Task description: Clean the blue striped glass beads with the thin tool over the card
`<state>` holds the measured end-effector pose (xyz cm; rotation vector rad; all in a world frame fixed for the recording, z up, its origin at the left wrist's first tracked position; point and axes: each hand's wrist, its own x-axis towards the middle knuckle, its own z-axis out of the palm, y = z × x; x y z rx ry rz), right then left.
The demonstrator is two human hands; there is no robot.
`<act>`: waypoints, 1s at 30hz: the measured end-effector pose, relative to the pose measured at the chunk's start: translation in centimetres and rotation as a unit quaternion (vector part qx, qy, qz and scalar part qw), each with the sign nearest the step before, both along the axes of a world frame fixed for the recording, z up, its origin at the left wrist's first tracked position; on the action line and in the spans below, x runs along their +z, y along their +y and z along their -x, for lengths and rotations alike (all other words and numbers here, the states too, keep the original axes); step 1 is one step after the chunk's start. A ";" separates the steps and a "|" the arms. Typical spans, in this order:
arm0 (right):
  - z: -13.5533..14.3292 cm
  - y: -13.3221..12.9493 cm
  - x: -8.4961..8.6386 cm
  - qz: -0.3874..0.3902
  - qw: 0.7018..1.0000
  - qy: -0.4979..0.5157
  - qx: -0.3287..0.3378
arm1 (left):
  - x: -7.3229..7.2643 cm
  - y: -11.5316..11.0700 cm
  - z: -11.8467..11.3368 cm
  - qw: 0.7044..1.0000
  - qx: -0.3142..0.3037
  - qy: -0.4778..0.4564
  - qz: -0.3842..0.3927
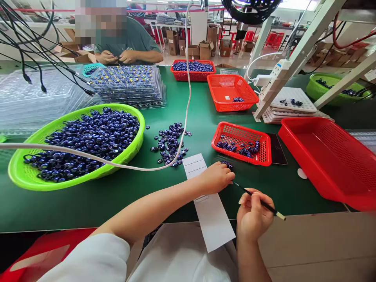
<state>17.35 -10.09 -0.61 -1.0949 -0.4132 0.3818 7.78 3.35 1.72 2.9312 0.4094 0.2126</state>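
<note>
I'm viewing a brightly lit scene; clear trays [32,98] are showing whitish glare near nine o'clock, while pixelation [101,19] is covering half past ten.

1 fine paintbrush, its tip beside a small cluster of glossy dark-blue pieces

The paintbrush [266,205] has a slim black handle with a pale, cream-coloured butt and a thin, lighter tip; it slants from lower right to upper left in the fingers of the right hand [255,215], its tip just beside the fingertips of the left hand [219,177]. The dark-blue pieces [227,165], small and rounded, sit close together at the left hand's far side, near the red perforated basket [268,150]. The fingers partly cover them; whether they are gripped cannot be told.
</note>
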 end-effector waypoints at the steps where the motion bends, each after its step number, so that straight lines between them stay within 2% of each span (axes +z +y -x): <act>1: 0.0 0.0 0.0 0.001 1.000 -0.002 0.000 | -0.1 0.0 -0.1 1.000 -0.004 0.002 -0.005; 6: 0.0 0.1 0.1 0.003 1.000 -0.005 -0.004 | -0.2 0.0 -0.6 1.000 -0.007 0.001 -0.019; 12: 0.0 0.0 0.2 0.018 1.000 -0.004 -0.005 | 0.1 0.6 -0.9 1.000 -0.010 0.006 0.013; 17: -0.1 0.2 0.0 0.021 1.000 -0.009 -0.003 | 1.3 0.4 -0.1 0.998 0.053 -0.009 0.044; 20: -0.4 0.4 -0.2 0.025 0.999 -0.004 0.023 | 2.1 -0.4 1.7 0.993 0.095 -0.015 0.069; 24: -1.1 -0.1 -0.5 0.074 0.988 0.001 0.133 | 2.1 -2.0 6.1 0.981 0.139 -0.043 0.125; 26: -1.3 -0.7 -0.5 0.138 0.970 -0.032 0.195 | 1.5 -2.9 8.6 0.981 0.126 -0.062 0.135; 30: -0.9 -1.2 0.0 0.276 0.903 -0.141 0.296 | -0.1 -4.7 12.0 0.987 0.054 -0.069 0.132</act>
